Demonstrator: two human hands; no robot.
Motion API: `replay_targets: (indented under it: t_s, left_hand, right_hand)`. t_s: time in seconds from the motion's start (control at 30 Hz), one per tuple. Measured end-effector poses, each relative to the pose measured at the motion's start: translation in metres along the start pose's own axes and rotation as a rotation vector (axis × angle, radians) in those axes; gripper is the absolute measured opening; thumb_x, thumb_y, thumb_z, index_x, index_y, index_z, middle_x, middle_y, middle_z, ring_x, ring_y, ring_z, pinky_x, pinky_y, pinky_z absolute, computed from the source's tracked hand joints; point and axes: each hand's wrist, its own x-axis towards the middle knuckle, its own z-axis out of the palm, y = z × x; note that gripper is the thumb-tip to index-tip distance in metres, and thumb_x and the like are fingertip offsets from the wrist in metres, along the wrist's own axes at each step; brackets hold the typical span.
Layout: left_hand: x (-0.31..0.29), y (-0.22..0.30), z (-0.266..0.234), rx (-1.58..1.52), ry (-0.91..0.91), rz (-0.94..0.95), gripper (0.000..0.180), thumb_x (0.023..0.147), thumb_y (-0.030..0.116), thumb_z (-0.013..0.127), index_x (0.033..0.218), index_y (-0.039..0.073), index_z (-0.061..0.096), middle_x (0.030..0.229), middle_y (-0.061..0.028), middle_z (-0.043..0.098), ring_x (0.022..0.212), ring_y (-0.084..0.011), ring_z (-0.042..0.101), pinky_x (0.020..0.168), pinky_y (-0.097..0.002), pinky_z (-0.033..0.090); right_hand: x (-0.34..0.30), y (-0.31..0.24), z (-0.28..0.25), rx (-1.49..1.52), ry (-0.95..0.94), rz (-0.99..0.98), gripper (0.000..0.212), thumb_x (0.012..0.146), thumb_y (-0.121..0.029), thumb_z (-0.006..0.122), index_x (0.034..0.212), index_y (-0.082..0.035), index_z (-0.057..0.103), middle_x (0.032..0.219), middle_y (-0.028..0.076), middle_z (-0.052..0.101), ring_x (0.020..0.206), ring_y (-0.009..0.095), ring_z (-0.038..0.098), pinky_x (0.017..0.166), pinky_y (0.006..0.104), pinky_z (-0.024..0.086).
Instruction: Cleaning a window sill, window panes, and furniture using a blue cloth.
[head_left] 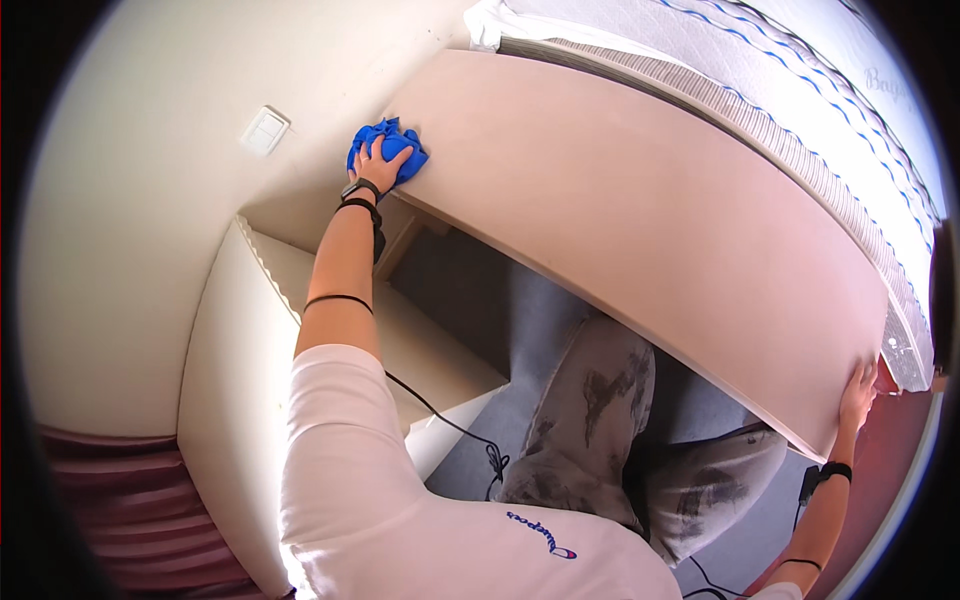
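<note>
A long, pale beige board [640, 220] stretches across the view beside the mattress. At its far left end, next to the wall, my left hand [380, 163] presses on a crumpled blue cloth [410, 158], fingers curved over it. My right hand [858, 395] lies against the board's right end, its fingers stretched along the edge; part of that hand is hard to see. Dark bands circle both wrists.
A white mattress [800, 95] lies beyond the board. On the left are a cream cabinet [235, 370], a wall switch [265, 130] and maroon fabric [130, 510]. A black cable [450, 420] hangs near my legs, over the grey floor [545, 300].
</note>
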Motion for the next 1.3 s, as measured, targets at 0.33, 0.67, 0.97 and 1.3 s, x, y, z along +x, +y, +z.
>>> replay_targets:
  t_s: [0.33, 0.67, 0.97, 1.3]
  left_hand:
    - [0.074, -0.035, 0.043, 0.146, -0.103, 0.104, 0.099, 0.082, 0.085, 0.045, 0.159, 0.026, 0.026, 0.163, -0.0206, 0.025, 0.149, -0.0447, 0.022, 0.123, -0.0491, 0.016]
    - [0.143, -0.014, 0.033, 0.464, -0.245, 0.196, 0.082, 0.091, 0.08, 0.032, 0.16, 0.038, 0.015, 0.168, -0.0078, 0.012, 0.151, -0.0463, 0.015, 0.122, -0.0554, 0.015]
    - [0.186, 0.074, 0.064, 0.337, -0.119, 0.224, 0.081, 0.094, 0.074, 0.038, 0.16, 0.031, 0.02, 0.168, -0.0103, 0.012, 0.148, -0.0488, 0.02, 0.122, -0.0517, 0.017]
    - [0.044, 0.327, 0.088, 0.05, -0.258, 0.647, 0.098, 0.077, 0.085, 0.053, 0.155, 0.029, 0.032, 0.161, -0.0196, 0.03, 0.149, -0.0401, 0.025, 0.116, -0.0666, 0.013]
  right_hand:
    - [-0.01, -0.022, 0.002, -0.169, 0.086, 0.026, 0.077, 0.094, -0.073, 0.037, 0.158, -0.031, 0.027, 0.148, 0.03, 0.043, 0.137, 0.047, 0.041, 0.113, 0.0559, 0.031]
    - [-0.029, -0.114, -0.033, -0.185, -0.066, 0.094, 0.082, 0.092, -0.072, 0.042, 0.158, -0.025, 0.027, 0.15, 0.028, 0.039, 0.14, 0.048, 0.037, 0.111, 0.0637, 0.028]
    - [-0.028, -0.126, -0.023, -0.156, -0.069, 0.066, 0.083, 0.092, -0.07, 0.042, 0.158, -0.021, 0.028, 0.15, 0.027, 0.04, 0.14, 0.047, 0.037, 0.11, 0.0662, 0.027]
    - [-0.033, -0.146, -0.038, -0.216, -0.119, 0.146, 0.087, 0.092, -0.073, 0.039, 0.158, -0.019, 0.026, 0.148, 0.031, 0.04, 0.139, 0.048, 0.037, 0.109, 0.0663, 0.027]
